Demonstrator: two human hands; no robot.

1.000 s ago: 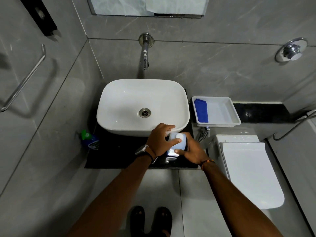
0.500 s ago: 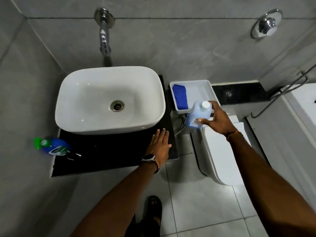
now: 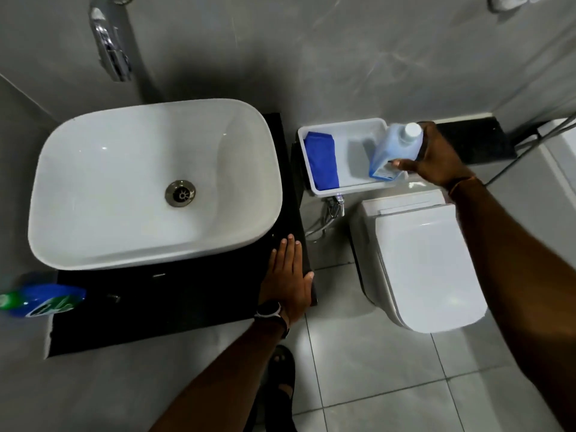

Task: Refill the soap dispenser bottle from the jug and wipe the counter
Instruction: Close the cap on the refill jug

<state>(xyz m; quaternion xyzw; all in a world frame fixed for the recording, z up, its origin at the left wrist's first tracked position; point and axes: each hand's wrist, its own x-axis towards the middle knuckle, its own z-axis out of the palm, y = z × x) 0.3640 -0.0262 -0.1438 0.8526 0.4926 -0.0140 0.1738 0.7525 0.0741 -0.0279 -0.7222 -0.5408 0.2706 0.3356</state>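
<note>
My right hand (image 3: 438, 157) grips a pale blue jug (image 3: 394, 151) with a white cap, tilted over the right end of a white tray (image 3: 327, 190). A folded blue cloth (image 3: 321, 160) lies in the tray's left end. My left hand (image 3: 288, 275) rests flat, fingers straight, on the right edge of the black counter (image 3: 156, 307). A blue and green bottle (image 3: 40, 300) lies at the counter's far left. The white basin (image 3: 124, 182) sits on the counter.
A chrome tap (image 3: 110, 48) juts from the grey wall above the basin. A white toilet (image 3: 427, 263) with its lid down stands below the tray. A black ledge (image 3: 473, 141) runs behind my right hand. Grey floor tiles and my sandalled foot (image 3: 282, 369) lie below.
Both hands were on the jug at the counter's front. My right hand has carried it right to the tray, and my left hand has let go and settled flat on the counter.
</note>
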